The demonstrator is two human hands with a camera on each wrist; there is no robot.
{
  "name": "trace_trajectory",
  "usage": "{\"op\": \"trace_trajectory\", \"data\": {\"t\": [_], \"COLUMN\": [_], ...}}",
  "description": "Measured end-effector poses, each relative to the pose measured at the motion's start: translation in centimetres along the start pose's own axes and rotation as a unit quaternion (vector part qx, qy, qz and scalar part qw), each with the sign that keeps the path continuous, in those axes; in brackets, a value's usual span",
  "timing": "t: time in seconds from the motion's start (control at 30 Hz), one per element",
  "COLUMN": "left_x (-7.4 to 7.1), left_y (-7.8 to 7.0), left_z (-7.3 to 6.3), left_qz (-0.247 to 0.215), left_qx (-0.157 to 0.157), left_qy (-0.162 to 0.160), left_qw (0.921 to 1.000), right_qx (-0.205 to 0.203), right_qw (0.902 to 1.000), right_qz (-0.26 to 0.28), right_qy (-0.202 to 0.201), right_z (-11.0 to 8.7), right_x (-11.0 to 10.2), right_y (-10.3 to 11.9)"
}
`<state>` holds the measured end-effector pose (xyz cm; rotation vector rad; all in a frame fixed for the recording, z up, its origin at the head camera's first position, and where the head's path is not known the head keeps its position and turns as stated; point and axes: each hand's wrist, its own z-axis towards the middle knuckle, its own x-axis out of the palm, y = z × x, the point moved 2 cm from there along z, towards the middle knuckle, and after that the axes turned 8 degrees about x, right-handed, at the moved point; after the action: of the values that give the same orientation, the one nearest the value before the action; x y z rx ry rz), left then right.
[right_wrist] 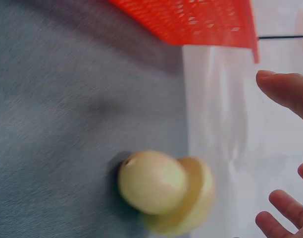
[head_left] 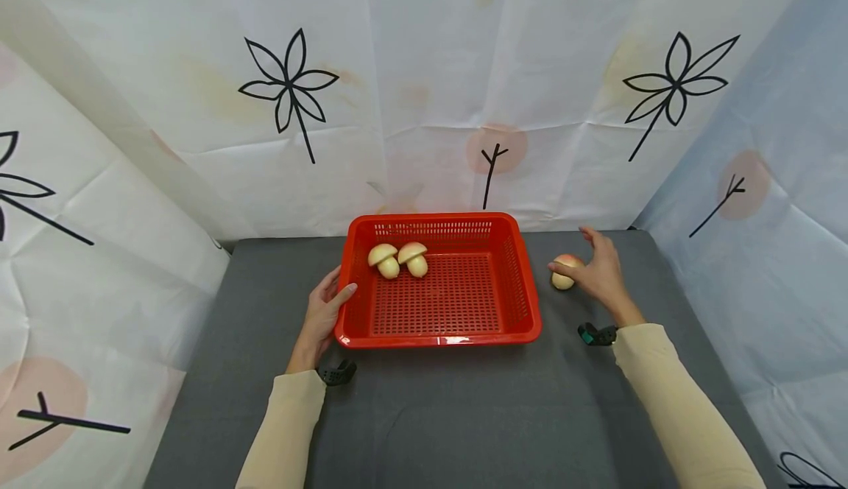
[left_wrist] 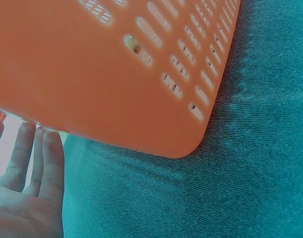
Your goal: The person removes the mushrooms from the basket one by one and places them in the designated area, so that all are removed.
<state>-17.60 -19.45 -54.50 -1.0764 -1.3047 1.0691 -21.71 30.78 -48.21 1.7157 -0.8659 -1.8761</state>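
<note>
A red plastic basket (head_left: 437,342) with slotted walls stands on the dark grey table. My left hand (head_left: 322,316) holds its left rim, thumb over the top and fingers outside. In the left wrist view, fingertips of the left hand (left_wrist: 35,168) meet the rim of the tilted-looking basket (left_wrist: 92,89). Two toy mushrooms (head_left: 414,259) lie inside at the upper left. Right of the basket, another toy mushroom (head_left: 562,280) rests on the table. Over it is my right hand (head_left: 601,268), thumb and fingers spread apart. The right wrist view shows this mushroom (right_wrist: 154,183) apart from the fingers.
Behind the table (head_left: 424,423) hangs a white cloth (head_left: 430,91) printed with black flowers and twigs. Similar cloth panels flank the left and right sides. Each wrist carries a dark band device (head_left: 338,373).
</note>
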Motion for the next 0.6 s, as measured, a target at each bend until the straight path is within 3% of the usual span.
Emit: {"op": "trace_trajectory", "data": {"t": [0.3,0.6], "left_x": [0.1,0.1], "left_y": [0.0,0.1], "left_z": [0.0,0.0], "left_qz": [0.008,0.005], "left_qx": [0.011,0.01], "left_qy": [-0.004,-0.004], "left_qw": [0.9999,0.9999], "right_qx": [-0.039,-0.067], "right_qw": [0.9987,0.9964], "right_qz": [0.027,0.022], "right_qy": [0.021,0.048], "right_z": [0.0,-0.1], "right_x": [-0.3,1.4], "right_y": [3.4,7.1]}}
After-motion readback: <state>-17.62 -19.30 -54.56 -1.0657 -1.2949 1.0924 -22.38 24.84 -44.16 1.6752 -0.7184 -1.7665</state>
